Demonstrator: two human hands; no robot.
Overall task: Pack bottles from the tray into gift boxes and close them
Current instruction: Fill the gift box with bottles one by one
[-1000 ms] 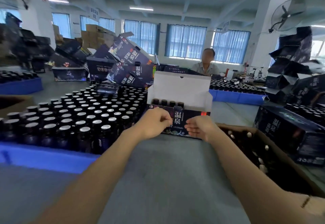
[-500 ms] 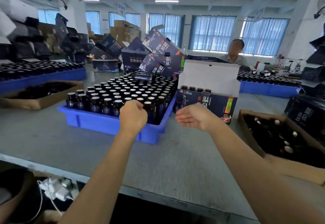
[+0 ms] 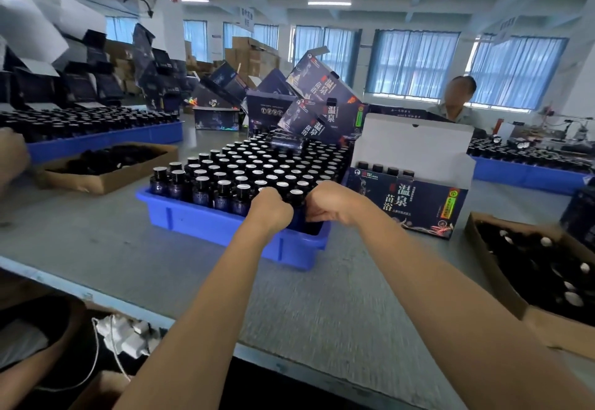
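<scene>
A blue tray (image 3: pixel 206 221) on the grey table holds several dark bottles (image 3: pixel 244 174) with silver caps. My left hand (image 3: pixel 272 208) and my right hand (image 3: pixel 328 202) are side by side over the tray's near right corner, fingers curled down round bottles there. One capped bottle (image 3: pixel 295 197) shows between the two hands. To the right stands the open gift box (image 3: pixel 415 206), dark blue with white Chinese lettering, its white lid (image 3: pixel 415 148) raised. A row of bottle caps (image 3: pixel 384 169) shows along its back.
An open brown carton (image 3: pixel 502 284) of dark bottles sits at the right, another carton (image 3: pixel 106 181) at the left. A pile of empty gift boxes (image 3: pixel 309 103) rises behind the tray. More blue trays (image 3: pixel 106 140) stand left and far right. A person (image 3: pixel 457 100) sits across the table.
Both hands left the gift box and moved left to the tray. They now curl round bottles at its near right corner. The camera view pulled back and shifted.
</scene>
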